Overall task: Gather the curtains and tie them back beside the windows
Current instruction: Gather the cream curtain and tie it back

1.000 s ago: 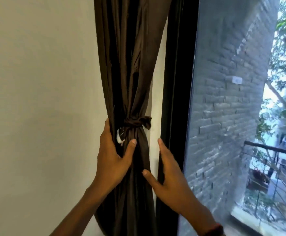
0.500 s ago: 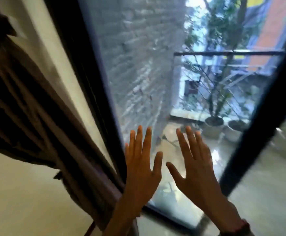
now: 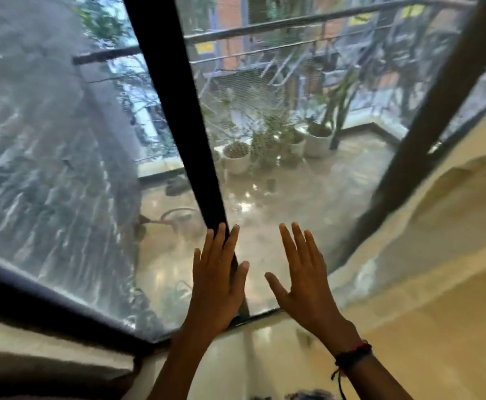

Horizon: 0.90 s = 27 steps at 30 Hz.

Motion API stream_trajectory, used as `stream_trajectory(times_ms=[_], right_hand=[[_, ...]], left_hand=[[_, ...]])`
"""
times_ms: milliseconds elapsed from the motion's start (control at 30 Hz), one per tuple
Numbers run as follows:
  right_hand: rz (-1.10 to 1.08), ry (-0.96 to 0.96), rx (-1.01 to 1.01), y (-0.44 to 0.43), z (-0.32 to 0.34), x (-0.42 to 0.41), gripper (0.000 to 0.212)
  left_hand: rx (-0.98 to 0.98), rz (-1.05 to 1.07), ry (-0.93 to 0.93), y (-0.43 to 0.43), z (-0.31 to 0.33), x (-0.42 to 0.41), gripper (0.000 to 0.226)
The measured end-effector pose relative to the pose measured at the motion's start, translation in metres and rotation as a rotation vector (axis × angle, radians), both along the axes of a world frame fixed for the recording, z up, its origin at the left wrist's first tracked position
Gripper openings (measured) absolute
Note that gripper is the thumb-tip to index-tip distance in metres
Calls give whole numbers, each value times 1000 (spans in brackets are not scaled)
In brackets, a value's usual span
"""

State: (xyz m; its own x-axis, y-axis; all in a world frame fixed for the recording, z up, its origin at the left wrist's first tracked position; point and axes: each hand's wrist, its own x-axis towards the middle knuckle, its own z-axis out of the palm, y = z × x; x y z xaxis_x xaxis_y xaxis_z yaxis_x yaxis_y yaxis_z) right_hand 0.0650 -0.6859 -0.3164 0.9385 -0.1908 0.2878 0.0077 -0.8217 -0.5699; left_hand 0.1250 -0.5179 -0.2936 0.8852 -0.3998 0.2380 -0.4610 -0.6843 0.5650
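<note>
Both my hands are raised side by side in front of the window glass, fingers spread, holding nothing. My left hand overlaps the lower end of the dark upright window frame bar. My right hand is a little to its right, with a dark thread bracelet on the wrist. A dark strip at the bottom left corner may be the brown curtain's edge; the tied part is out of view. The picture is tilted and blurred.
A second dark frame bar slants at the right, beside a cream wall. Through the glass lies a wet balcony with potted plants and a railing. Glossy floor shows below my hands.
One second ago both hands rested on the tied brown curtain. They have come off it, and the view has swung right along the window; the curtain has left the frame.
</note>
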Motion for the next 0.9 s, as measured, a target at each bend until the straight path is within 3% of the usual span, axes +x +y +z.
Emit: stream_trajectory(times_ms=[133, 333, 400, 533, 633, 733, 800, 900], right_hand=[[-174, 27, 25, -37, -9, -31, 83], [-635, -408, 61, -94, 0, -81, 68], [-743, -418, 100, -128, 3, -100, 71], [-882, -305, 362, -197, 15, -115, 80], [-851, -257, 441, -239, 20, -106, 84], [-712, -265, 367, -261, 19, -92, 70], [-519, -271, 271, -256, 14, -82, 53], [11, -188, 307, -244, 2, -78, 33]], left_hand=[[5, -121, 63, -36, -14, -20, 61], [-71, -250, 155, -90, -26, -48, 65], [-90, -291, 190, -117, -26, -60, 68], [-122, -349, 214, -162, -21, -82, 69], [-139, -354, 235, -190, -19, -89, 70], [-220, -267, 239, -218, -10, -90, 74], [-295, -208, 220, -240, -1, -90, 78], [-425, -128, 172, -278, 15, -89, 78]])
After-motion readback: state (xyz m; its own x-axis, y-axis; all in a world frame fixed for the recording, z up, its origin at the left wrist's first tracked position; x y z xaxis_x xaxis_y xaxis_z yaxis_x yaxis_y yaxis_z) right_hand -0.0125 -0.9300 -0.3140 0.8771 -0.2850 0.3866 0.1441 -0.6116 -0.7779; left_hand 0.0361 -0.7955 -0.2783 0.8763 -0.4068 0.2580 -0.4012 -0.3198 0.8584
